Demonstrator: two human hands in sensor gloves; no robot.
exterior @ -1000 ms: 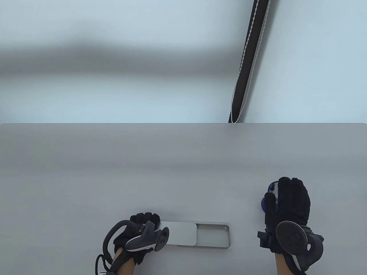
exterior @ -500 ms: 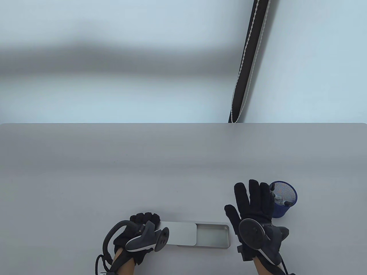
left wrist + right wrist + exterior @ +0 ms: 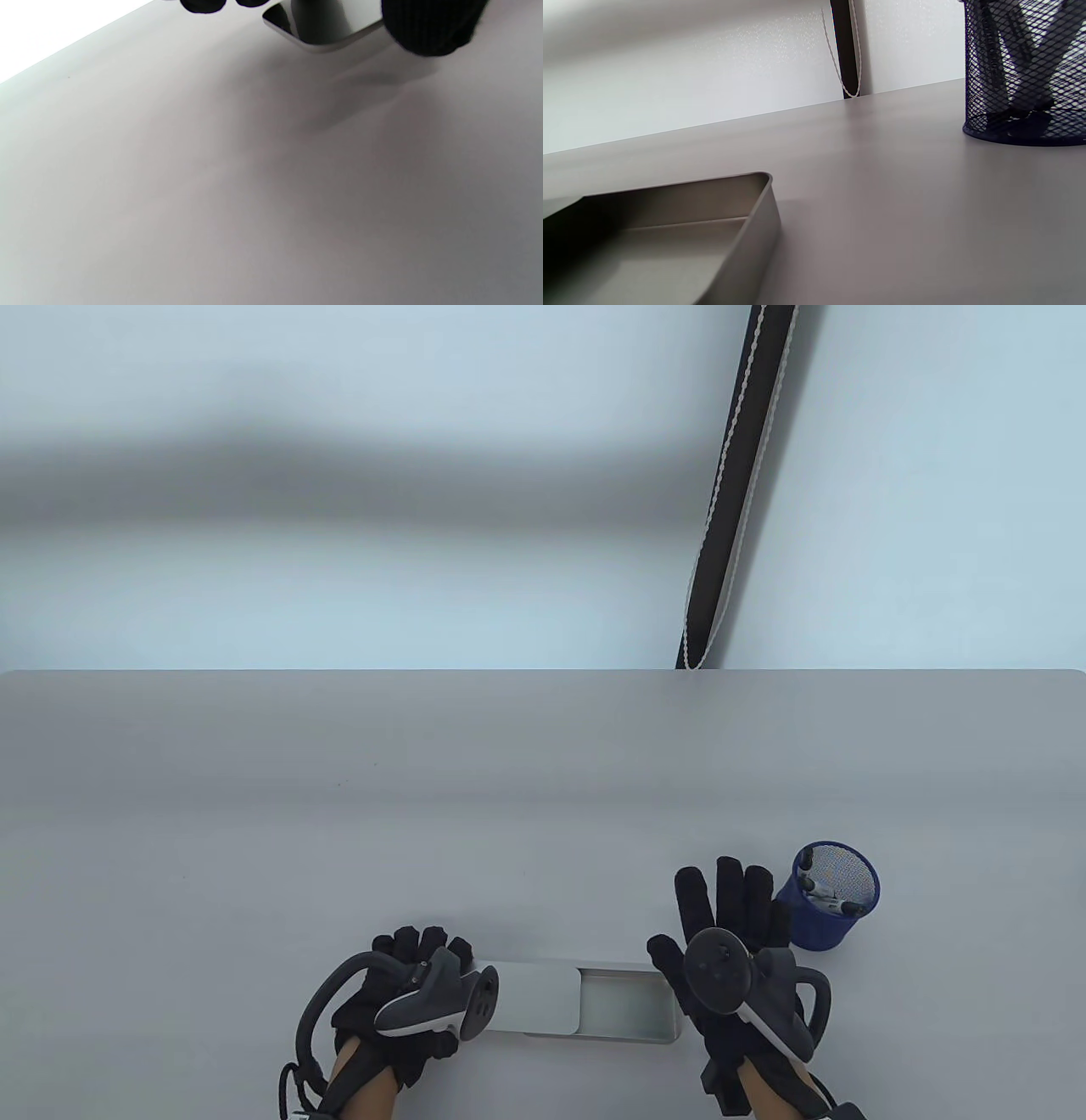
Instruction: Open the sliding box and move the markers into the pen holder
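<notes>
The silver sliding box (image 3: 628, 1005) lies near the table's front edge. Its lid (image 3: 534, 997) is slid left and the open right half shows nothing inside, as in the right wrist view (image 3: 670, 254). My left hand (image 3: 416, 967) is curled round the box's left end, and its dark fingertips (image 3: 428, 25) flank the box corner (image 3: 322, 34). My right hand (image 3: 725, 916) hovers flat with straight, spread fingers at the box's right end, holding nothing. The blue mesh pen holder (image 3: 836, 899) stands just right of it with markers (image 3: 827, 891) inside, also seen through the mesh (image 3: 1022, 72).
A black pole with a white bead cord (image 3: 730, 492) hangs against the wall behind the table's far edge. The grey tabletop (image 3: 424, 814) stretches wide behind and left of the box.
My right hand left the pen holder and moved left and back to the box's right end. My left hand shifted slightly left and its fingers spread a little.
</notes>
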